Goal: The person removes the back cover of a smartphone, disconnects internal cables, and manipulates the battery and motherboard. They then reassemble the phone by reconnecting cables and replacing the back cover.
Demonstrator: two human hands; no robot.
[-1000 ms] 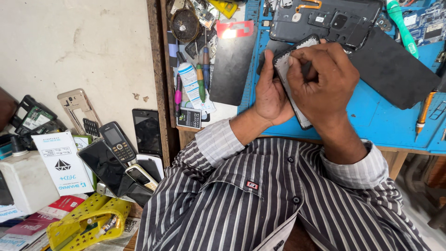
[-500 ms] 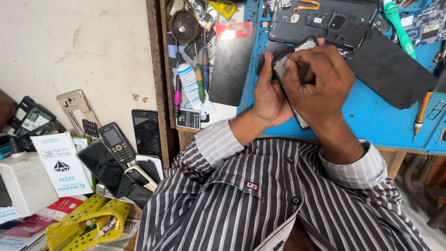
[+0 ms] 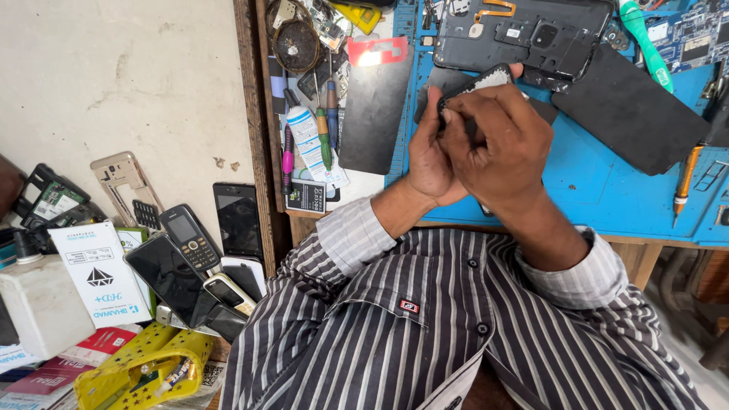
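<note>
Both my hands are raised together over the blue work mat (image 3: 592,182). My left hand (image 3: 427,156) grips the left edge of a thin black phone part (image 3: 490,78), of which only the top corner shows. My right hand (image 3: 501,144) covers most of that part, with its fingertips pressed on the upper left edge. Just beyond my hands an opened black phone body (image 3: 524,34) lies back side up on the mat. My striped shirt sleeves fill the lower frame.
A black panel (image 3: 630,110) lies right of my hands and a dark screen panel (image 3: 373,110) left. Screwdrivers (image 3: 326,129), a white tube (image 3: 310,140) and a green-handled tool (image 3: 645,38) lie around. On the left floor lie several old phones (image 3: 190,243), a white box (image 3: 95,273) and a yellow strip (image 3: 144,364).
My hands have stayed closed on the phone part and shifted only slightly; the right fingers have moved along its upper edge. The view has drifted a little.
</note>
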